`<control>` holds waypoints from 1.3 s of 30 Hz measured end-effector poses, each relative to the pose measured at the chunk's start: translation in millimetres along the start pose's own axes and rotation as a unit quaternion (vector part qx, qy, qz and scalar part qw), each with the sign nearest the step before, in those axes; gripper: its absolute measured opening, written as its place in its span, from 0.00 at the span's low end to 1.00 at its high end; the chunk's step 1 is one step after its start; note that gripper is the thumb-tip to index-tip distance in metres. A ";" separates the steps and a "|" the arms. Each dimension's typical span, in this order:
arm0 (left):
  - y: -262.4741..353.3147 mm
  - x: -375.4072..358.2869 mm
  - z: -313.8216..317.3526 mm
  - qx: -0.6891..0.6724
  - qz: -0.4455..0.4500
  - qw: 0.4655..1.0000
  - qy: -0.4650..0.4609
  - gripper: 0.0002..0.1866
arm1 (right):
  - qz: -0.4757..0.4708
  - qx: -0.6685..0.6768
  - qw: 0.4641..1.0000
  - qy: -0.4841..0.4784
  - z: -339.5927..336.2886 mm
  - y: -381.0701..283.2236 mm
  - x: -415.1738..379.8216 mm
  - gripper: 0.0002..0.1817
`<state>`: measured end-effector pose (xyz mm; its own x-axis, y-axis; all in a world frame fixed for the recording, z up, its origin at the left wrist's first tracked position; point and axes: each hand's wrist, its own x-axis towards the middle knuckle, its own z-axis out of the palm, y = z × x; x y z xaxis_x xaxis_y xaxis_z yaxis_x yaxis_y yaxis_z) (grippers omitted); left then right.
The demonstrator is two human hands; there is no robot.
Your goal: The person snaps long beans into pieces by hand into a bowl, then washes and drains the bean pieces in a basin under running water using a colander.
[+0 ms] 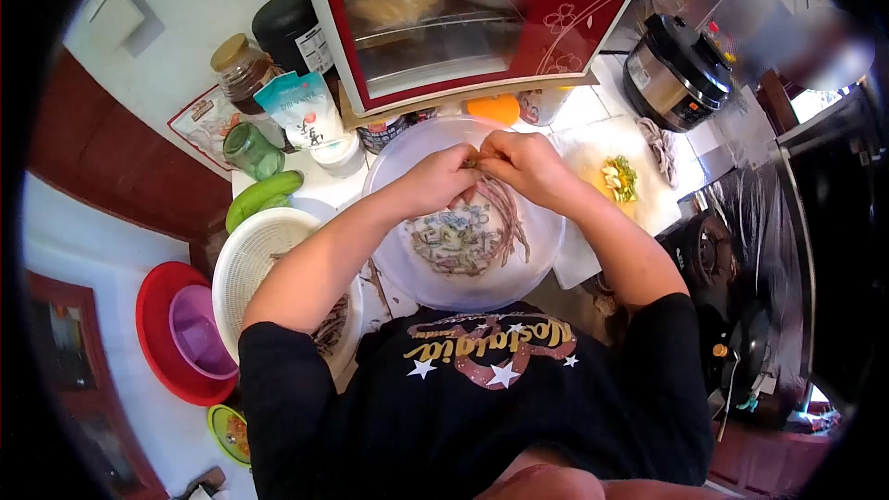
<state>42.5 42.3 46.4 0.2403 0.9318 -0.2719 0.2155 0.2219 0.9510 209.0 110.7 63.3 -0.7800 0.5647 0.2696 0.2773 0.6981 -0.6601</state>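
Both my hands meet over a large translucent plastic bowl (546, 259). My left hand (440, 181) is closed in a pinch on long, thin purplish-brown string beans (507, 222). Close beside it, my right hand (528, 165) is also closed, fingertips pinching the same beans near their ends. The long beans hang down the bowl's right side. Short broken bean pieces (454, 245) lie in the bottom of the bowl. My fingers hide the exact spot where the beans are gripped.
A white colander (236, 264) with more beans stands left, beside green gourds (264, 199). Behind are a jar (243, 74), a pouch (304, 109) and a red-framed cabinet (574, 9). Right are a cutting board (593, 153) with chopped vegetables and a pressure cooker (676, 74).
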 end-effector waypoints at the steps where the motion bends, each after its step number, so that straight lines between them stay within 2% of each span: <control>1: -7.9 4.2 -0.8 0.079 0.064 0.994 0.028 0.09 | -0.006 0.003 1.000 0.009 3.1 4.1 0.5 0.08; 3: -10.7 5.9 -2.0 0.124 0.091 0.987 0.056 0.09 | -0.010 0.005 1.000 0.019 8.4 13.2 3.3 0.08; 5: -10.4 6.3 0.3 0.166 0.116 0.976 0.086 0.09 | 0.105 0.186 0.977 0.023 14.6 20.9 5.6 0.08; 6: -6.6 4.4 3.6 0.165 0.135 0.966 0.149 0.09 | 0.108 0.187 0.976 0.020 17.8 19.7 6.7 0.08; 7: -5.3 3.1 5.8 0.164 0.153 0.951 0.212 0.09 | 0.153 0.341 0.926 0.045 20.8 16.6 8.8 0.08; 8: -6.5 3.8 5.9 0.162 0.151 0.951 0.214 0.09 | 0.193 0.484 0.851 0.069 23.0 13.1 11.5 0.08; 9: -6.4 5.3 4.8 0.179 0.201 0.915 0.300 0.09 | 0.208 0.573 0.788 0.089 25.5 8.5 11.4 0.08; 10: -3.7 6.4 3.1 0.194 0.250 0.869 0.382 0.08 | 0.209 0.573 0.788 0.088 30.9 16.1 8.1 0.08; 11: 1.1 3.2 -6.7 0.081 0.247 0.892 0.370 0.08 | 0.214 0.586 0.779 0.059 39.3 31.2 3.1 0.08; 12: 10.3 -2.4 -16.7 0.026 0.268 0.891 0.366 0.09 | 0.217 0.598 0.771 0.029 45.2 40.9 0.2 0.08; 13: 9.6 -2.4 -28.0 0.007 0.263 0.898 0.353 0.08 | 0.249 0.482 0.839 -0.039 50.1 40.4 -4.8 0.09; 14: 6.8 -3.6 -36.9 -0.013 0.256 0.905 0.338 0.08 | 0.251 0.483 0.838 -0.042 57.5 48.8 -13.8 0.09; 15: 2.8 -5.5 -41.8 -0.073 0.227 0.923 0.301 0.07 | 0.074 0.179 0.978 -0.076 65.1 64.3 -23.2 0.08; 16: -0.8 -8.3 -42.3 -0.073 0.226 0.923 0.303 0.07 | -0.117 -0.151 0.977 -0.096 70.1 72.8 -27.2 0.09; 17: -4.3 -11.5 -41.1 -0.091 0.170 0.941 0.277 0.06 | -0.118 -0.151 0.977 -0.096 75.3 79.1 -25.3 0.09; 18: -7.8 -13.1 -39.9 -0.108 0.114 0.956 0.249 0.05 | 0.024 -0.224 0.962 -0.155 79.1 81.9 -18.6 0.09; 19: -14.2 -9.9 -36.3 -0.139 0.118 0.948 0.261 0.04 | 0.165 -0.290 0.919 -0.209 82.5 84.3 -13.9 0.10; 20: -17.1 -11.3 -35.8 -0.137 0.118 0.948 0.263 0.04 | 0.163 -0.289 0.920 -0.209 86.1 86.8 -12.4 0.10; 22: -19.2 -15.4 -36.2 -0.197 0.100 0.945 0.242 0.04 | 0.156 -0.360 0.877 -0.276 88.5 86.4 -8.3 0.08; 23: -18.4 -17.9 -36.3 -0.208 0.087 0.944 0.240 0.04 | 0.153 -0.362 0.877 -0.275 84.5 85.7 -6.9 0.08; 25: -26.1 -19.6 -40.9 -0.201 0.074 0.947 0.239 0.04 | 0.145 -0.288 0.924 -0.205 63.4 71.4 -5.6 0.07; 26: -30.6 -21.0 -42.2 -0.193 0.056 0.952 0.232 0.04 | 0.143 -0.290 0.923 -0.208 52.3 68.9 -4.5 0.07; 28: -34.2 -23.5 -41.7 -0.172 0.030 0.963 0.206 0.05 | 0.122 -0.097 0.983 -0.092 28.6 65.4 -2.4 0.05; 29: -34.7 -23.3 -39.4 -0.148 0.004 0.973 0.179 0.06 | 0.125 -0.099 0.983 -0.090 19.2 59.1 -3.7 0.05; 30: -35.0 -21.6 -33.7 -0.149 0.006 0.973 0.176 0.06 | 0.164 0.042 0.984 -0.052 9.5 52.1 -4.2 0.03; 31: -35.7 -19.3 -25.3 -0.108 -0.009 0.983 0.152 0.08 | 0.197 0.183 0.963 -0.012 1.7 46.2 -4.4 0.04; 33: -37.0 -15.2 -10.7 -0.065 -0.022 0.989 0.127 0.10 | 0.206 0.202 0.957 0.000 -8.7 35.8 -6.0 0.04; 35: -39.5 -10.5 3.2 -0.061 0.012 0.997 0.035 0.12 | 0.210 0.232 0.950 0.017 -12.4 36.2 -7.6 0.05; 39: -47.8 -5.0 18.7 0.000 0.027 0.999 0.025 0.13 | 0.208 0.290 0.933 0.046 -11.5 39.9 -12.5 0.05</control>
<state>48.7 21.6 -0.5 0.2038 0.9556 -0.2130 0.2036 0.1714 0.9639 236.3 136.6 41.7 -0.6138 0.7877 -0.0523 0.1731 0.0697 -0.9824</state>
